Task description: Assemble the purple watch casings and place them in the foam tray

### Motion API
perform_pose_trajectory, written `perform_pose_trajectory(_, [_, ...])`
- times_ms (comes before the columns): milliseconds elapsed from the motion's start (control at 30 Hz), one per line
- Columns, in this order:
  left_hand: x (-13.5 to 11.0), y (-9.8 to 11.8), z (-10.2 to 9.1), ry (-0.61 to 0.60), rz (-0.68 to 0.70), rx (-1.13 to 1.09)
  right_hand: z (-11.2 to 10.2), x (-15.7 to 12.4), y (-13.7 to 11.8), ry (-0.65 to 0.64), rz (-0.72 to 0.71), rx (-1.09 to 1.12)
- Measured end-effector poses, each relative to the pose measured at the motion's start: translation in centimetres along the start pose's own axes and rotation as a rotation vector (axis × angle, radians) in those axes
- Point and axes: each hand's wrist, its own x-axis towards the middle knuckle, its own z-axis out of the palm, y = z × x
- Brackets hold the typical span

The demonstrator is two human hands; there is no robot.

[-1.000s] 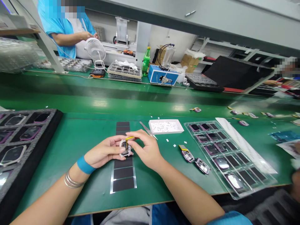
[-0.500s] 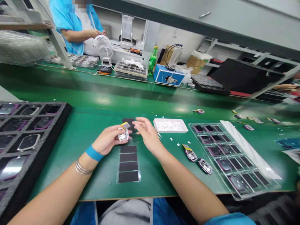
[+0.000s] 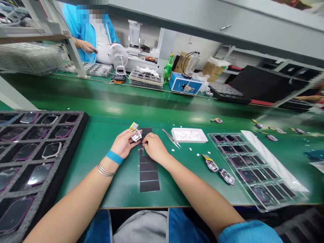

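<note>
My left hand (image 3: 124, 143) is closed on a small white watch case (image 3: 136, 135) with a yellow-taped part (image 3: 134, 126) sticking up from it. It holds the case just above a strip of black rectangular pads (image 3: 147, 162) that lies on the green table. My right hand (image 3: 154, 147) rests on that strip, fingers curled down and pinching at one pad near the strip's far end. What the fingertips hold is hidden.
Tweezers (image 3: 171, 138) and a white tray of tiny parts (image 3: 189, 135) lie just right of my hands. Two loose watch cases (image 3: 219, 170) and a clear tray of cases (image 3: 253, 168) sit further right. A black foam tray (image 3: 37, 158) fills the left. A person (image 3: 93, 37) works across the belt.
My right hand let go of the yellow part, opened, then came down onto the black pad strip. The left hand kept the watch case. The view shifted left.
</note>
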Motion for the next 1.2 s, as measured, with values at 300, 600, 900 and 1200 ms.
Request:
perform_pose_trajectory(300, [0.3, -0.1, -0.3, -0.007, 0.008, -0.006, -0.2, 0.6, -0.5, -0.016, 0.053, 0.022])
perform_pose_trajectory(600, [0.5, -0.3, -0.1, -0.005, 0.003, 0.005, 0.3, 1.0, 0.0, -0.010, 0.059, 0.075])
perform_pose_trajectory(900, [1.1, -0.6, -0.5, 0.007, 0.000, 0.043, 0.6, -0.8, 1.0, 0.071, -0.187, 0.080])
perform_pose_trajectory(1200, [-0.6, -1.1, 0.7, -0.071, 0.044, 0.253, -2.9, -3.9, 2.7, 0.479, -0.254, 0.579])
